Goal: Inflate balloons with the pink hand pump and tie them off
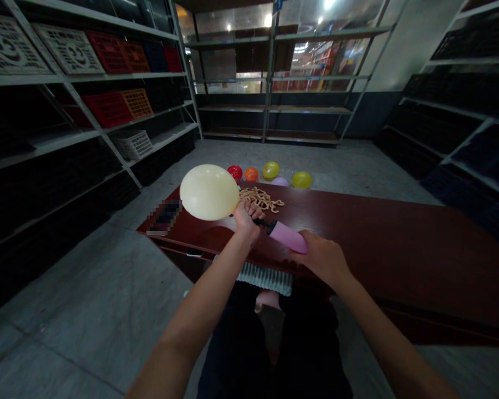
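Note:
A pale yellow inflated balloon (209, 192) sits just left of my left hand (246, 215), whose fingers are closed round its neck. The black nozzle end of a pink hand balloon pump (286, 236) meets that same hand; the exact join between neck and nozzle is hidden by my fingers. At the pump's other end, my right hand (322, 256) is closed, wrapped round the pink handle. Behind my left hand, a loose pile of tan, uninflated long balloons (260, 199) lies on the dark red table (357, 233).
A pixelated phone-like item (165, 217) lies at the table's left end. Beyond the table, red (235, 172), orange (251, 174), yellow (301, 179) and purple balloons rest on the floor. Metal shelves with plastic crates (108, 109) stand left; more shelving stands behind and right.

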### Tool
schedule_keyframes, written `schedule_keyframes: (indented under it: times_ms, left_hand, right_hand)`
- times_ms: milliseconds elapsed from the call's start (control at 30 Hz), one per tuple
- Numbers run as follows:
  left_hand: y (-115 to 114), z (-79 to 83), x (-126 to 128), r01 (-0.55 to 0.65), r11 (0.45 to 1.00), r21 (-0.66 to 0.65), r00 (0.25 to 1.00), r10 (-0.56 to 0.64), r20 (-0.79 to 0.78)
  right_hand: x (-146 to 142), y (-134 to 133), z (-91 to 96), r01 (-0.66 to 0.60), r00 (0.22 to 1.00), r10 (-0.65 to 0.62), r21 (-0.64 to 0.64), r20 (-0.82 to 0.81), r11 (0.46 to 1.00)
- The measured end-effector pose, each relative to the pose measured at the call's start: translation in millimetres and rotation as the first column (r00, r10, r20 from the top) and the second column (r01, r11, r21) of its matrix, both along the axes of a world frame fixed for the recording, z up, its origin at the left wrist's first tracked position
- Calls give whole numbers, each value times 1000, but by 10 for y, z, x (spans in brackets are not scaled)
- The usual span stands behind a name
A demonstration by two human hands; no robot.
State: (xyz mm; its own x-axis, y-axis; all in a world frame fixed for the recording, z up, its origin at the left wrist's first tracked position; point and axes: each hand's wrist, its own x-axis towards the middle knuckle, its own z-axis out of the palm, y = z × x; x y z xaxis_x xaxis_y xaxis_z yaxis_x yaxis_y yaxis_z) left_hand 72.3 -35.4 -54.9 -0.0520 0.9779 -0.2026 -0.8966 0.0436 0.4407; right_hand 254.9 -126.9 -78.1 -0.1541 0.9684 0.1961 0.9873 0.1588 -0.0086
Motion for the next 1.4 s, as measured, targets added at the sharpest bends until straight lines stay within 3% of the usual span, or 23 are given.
schedule_keyframes:
  times_ms: [167, 367, 600, 733, 867, 1033, 1233, 1400]
  left_hand:
    - [-9, 40, 91, -16, 997, -72, 1000, 15, -12]
    - [132, 37, -115, -9, 995, -103, 1000, 8, -16]
    - [296, 107, -509, -76, 993, -95, 996, 80, 33]
    - [293, 166, -600, -100, 995, -28, 994, 102, 48]
    - [190, 191, -502, -194, 980, 35, 979, 191, 74]
    - [20, 247, -167, -225, 974, 15, 973, 224, 60]
    - [-136, 273, 211, -240, 970, 41, 969, 237, 65]
    - [-149, 230, 237, -196, 980, -18, 979, 197, 51]
  right_hand:
    - [-59, 59, 49, -8, 1000, 8, -2, 4, 1000]
    - [-2, 30, -41, -19, 1000, 18, 36, 22, 999]
    - [414, -78, -125, -101, 992, 88, 140, 93, 985]
    - [568, -80, -92, -130, 989, 111, 225, 96, 966]
    - [531, 26, -10, -59, 997, 46, 197, 69, 979]
    - [326, 180, 111, -88, 988, 71, 127, 139, 988]
    - [9, 213, 234, -85, 994, 68, 208, 87, 974]
    - [29, 113, 132, -110, 992, 88, 292, 86, 950]
